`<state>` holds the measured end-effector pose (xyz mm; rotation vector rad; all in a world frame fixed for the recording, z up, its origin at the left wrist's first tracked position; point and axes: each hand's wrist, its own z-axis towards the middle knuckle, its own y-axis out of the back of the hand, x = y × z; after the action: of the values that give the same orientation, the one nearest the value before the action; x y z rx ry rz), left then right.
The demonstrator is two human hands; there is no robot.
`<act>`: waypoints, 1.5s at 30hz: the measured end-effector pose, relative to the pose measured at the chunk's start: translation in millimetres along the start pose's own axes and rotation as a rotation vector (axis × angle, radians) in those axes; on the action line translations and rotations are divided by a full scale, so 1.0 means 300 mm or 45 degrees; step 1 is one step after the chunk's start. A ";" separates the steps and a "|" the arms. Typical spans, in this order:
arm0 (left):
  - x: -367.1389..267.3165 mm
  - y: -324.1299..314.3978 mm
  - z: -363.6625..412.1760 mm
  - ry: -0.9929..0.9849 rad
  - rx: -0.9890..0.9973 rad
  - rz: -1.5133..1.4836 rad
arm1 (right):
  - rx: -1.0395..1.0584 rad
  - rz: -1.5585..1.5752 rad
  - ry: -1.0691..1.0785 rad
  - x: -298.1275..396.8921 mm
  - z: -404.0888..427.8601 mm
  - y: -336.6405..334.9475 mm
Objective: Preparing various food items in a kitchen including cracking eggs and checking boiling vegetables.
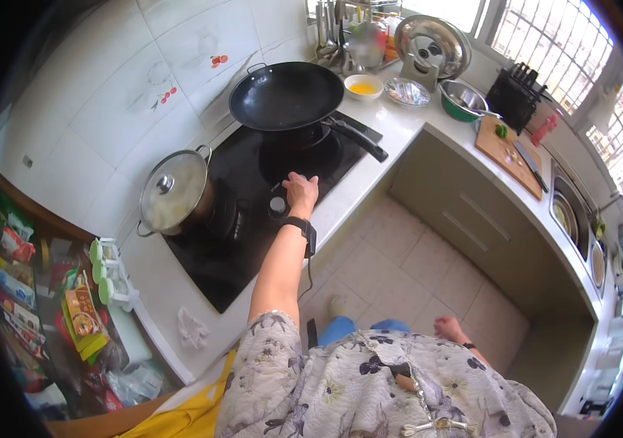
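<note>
My left hand (300,191) reaches over the black glass cooktop (245,268), its fingers around a control knob that they mostly hide. Just beside it is a second, silver control knob (277,205). Beyond the hand a black wok (289,96) with a long handle rests on the far burner, its inside bare. On the near burner stands a pot with a steamed-up glass lid (171,191); pale contents show dimly through it. My right hand (448,327) hangs low at my side over the tiled floor, fingers curled, with nothing visible in it.
A bowl of beaten egg (363,87), a wrapped dish (407,92) and a green-sided metal bowl (462,101) line the back counter. On the right, a wooden cutting board (508,156) bears a knife (530,164) and a green pepper (501,130). A crumpled cloth (192,328) lies left.
</note>
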<state>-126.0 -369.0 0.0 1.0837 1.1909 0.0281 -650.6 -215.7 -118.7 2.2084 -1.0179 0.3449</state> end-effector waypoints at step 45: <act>-0.008 -0.009 -0.004 -0.356 -0.482 0.450 | 0.399 -0.215 0.315 0.759 1.010 0.347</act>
<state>-129.3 -371.0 0.0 0.9132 0.6971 0.3510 -590.0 -598.6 -183.4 2.4317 -0.6745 0.7209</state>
